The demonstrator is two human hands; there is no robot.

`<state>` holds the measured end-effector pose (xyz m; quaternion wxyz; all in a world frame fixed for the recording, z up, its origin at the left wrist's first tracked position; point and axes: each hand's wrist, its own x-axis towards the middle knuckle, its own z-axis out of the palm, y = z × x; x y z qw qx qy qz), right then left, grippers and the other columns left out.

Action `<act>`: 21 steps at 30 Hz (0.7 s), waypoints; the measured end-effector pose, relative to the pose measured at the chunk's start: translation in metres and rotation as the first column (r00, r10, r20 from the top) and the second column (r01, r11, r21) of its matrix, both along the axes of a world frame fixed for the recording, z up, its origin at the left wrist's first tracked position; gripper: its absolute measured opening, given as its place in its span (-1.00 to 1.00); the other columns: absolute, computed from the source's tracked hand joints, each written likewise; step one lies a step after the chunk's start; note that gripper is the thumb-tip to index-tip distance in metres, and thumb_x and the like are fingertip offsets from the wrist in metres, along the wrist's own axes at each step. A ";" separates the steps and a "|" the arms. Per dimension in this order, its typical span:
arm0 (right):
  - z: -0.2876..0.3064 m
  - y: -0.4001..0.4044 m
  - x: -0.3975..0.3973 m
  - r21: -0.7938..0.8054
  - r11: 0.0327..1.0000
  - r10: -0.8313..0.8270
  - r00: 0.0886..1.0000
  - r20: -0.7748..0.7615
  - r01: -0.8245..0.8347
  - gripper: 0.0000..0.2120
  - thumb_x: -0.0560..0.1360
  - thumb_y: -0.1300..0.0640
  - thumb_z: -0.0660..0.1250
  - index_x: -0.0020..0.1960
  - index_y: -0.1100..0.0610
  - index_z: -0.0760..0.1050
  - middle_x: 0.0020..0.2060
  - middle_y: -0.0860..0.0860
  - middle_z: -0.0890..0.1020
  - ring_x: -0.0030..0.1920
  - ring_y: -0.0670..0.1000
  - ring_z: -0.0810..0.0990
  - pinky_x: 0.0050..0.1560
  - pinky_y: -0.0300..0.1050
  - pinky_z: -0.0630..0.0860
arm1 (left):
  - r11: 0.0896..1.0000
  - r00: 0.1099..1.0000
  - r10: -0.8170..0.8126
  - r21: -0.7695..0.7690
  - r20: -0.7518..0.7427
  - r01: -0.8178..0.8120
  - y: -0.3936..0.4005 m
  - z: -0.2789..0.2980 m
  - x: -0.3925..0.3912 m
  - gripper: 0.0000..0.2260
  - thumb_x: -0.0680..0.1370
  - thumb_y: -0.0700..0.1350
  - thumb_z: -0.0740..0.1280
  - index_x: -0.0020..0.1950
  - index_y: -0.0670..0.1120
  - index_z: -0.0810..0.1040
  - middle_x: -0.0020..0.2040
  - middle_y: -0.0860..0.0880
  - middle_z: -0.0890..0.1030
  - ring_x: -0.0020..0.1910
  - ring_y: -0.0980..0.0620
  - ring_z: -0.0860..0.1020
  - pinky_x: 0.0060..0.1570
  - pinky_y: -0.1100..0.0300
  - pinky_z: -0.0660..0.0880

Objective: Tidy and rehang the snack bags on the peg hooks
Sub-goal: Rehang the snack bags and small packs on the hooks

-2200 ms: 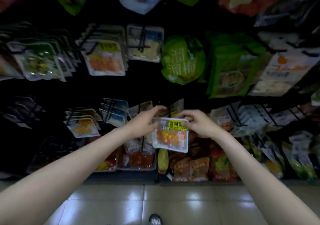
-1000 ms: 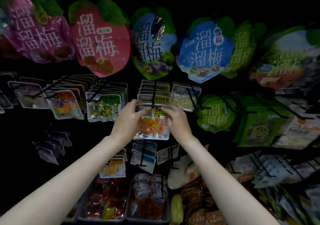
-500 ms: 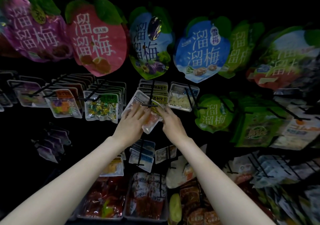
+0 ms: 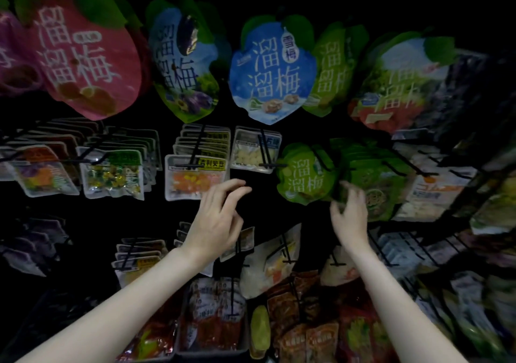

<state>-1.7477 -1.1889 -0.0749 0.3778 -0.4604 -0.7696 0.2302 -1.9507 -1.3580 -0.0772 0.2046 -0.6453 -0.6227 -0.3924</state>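
A clear snack bag with orange and yellow candy and a yellow label [image 4: 195,177] hangs at the front of a black peg hook [image 4: 198,146], with several like bags behind it. My left hand [image 4: 216,223] hovers just right of and below that bag, fingers loosely curled, holding nothing. My right hand [image 4: 349,212] is raised at the lower edge of a round green plum bag [image 4: 304,175] on the neighbouring hook. Its fingers are spread near the bag and blurred, so contact is unclear.
Large pink [image 4: 83,55], blue [image 4: 273,69] and green [image 4: 335,67] plum bags hang along the top row. More clear candy bags [image 4: 111,177] hang to the left. Pegs with small packs and trays of red packets [image 4: 212,321] fill the lower rows.
Both hands have let go of the orange candy bag, which now hangs straight on its hook. My left hand drew back; my right hand moved right to the green bag.
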 end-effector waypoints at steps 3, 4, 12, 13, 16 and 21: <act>0.024 0.033 -0.009 -0.011 0.995 0.104 0.994 0.026 -0.104 -0.39 0.52 0.32 0.26 0.49 0.17 0.10 0.44 0.09 0.23 0.43 0.08 0.21 0.41 -0.11 0.15 | 0.998 0.995 0.029 0.053 -0.092 -0.024 0.012 0.011 0.019 -0.63 0.46 -0.23 0.15 0.28 -0.08 0.34 0.25 -0.05 0.34 0.21 -0.06 0.37 0.17 0.09 0.28; 0.031 0.047 -0.016 -0.052 0.989 0.141 0.990 0.025 -0.140 -0.37 0.51 0.32 0.27 0.50 0.17 0.09 0.45 0.09 0.22 0.44 0.07 0.20 0.43 -0.11 0.13 | 0.997 0.992 0.069 0.042 -0.106 -0.064 0.018 0.016 0.024 -0.60 0.45 -0.23 0.16 0.30 -0.08 0.33 0.28 -0.04 0.33 0.24 -0.05 0.35 0.20 0.07 0.25; 0.032 0.087 -0.042 -0.188 0.972 0.162 0.983 0.086 -0.144 -0.75 0.50 0.21 0.34 0.14 0.30 0.52 0.04 0.26 0.59 0.10 0.20 0.53 -0.19 -0.22 0.30 | 0.971 0.967 0.213 -0.076 -0.142 -0.225 0.044 0.025 0.030 -0.52 0.40 -0.22 0.13 0.33 -0.07 0.33 0.32 -0.03 0.41 0.33 -0.06 0.30 0.25 0.04 0.21; 0.032 0.082 -0.040 -0.202 0.967 0.173 0.983 0.064 -0.157 -0.75 0.51 0.19 0.34 0.13 0.31 0.52 0.05 0.24 0.59 0.11 0.19 0.53 -0.20 -0.24 0.27 | 0.971 0.966 0.214 -0.074 -0.148 -0.227 0.044 0.025 0.030 -0.52 0.39 -0.22 0.13 0.33 -0.07 0.34 0.31 -0.03 0.42 0.32 -0.06 0.30 0.24 0.05 0.21; 0.030 0.060 -0.019 -0.234 0.937 0.255 0.966 -0.046 -0.258 -0.67 0.48 0.19 0.38 0.19 0.29 0.50 0.06 0.14 0.56 0.17 0.10 0.50 0.02 -0.20 0.35 | 0.972 0.964 0.217 -0.061 -0.155 -0.229 0.043 0.024 0.029 -0.51 0.39 -0.22 0.12 0.33 -0.08 0.35 0.30 -0.05 0.45 0.31 -0.07 0.31 0.22 0.05 0.21; 0.052 0.032 0.044 -0.188 0.841 0.513 0.858 -0.020 -0.507 -0.93 0.45 0.24 0.40 -0.19 0.15 0.53 -0.23 0.00 0.60 -0.13 -0.07 0.53 -0.10 -0.11 0.42 | 0.973 0.966 0.229 -0.014 -0.124 -0.232 0.044 0.030 0.034 -0.59 0.42 -0.16 0.09 0.25 -0.12 0.46 0.19 -0.07 0.53 0.17 -0.06 0.36 0.16 0.07 0.21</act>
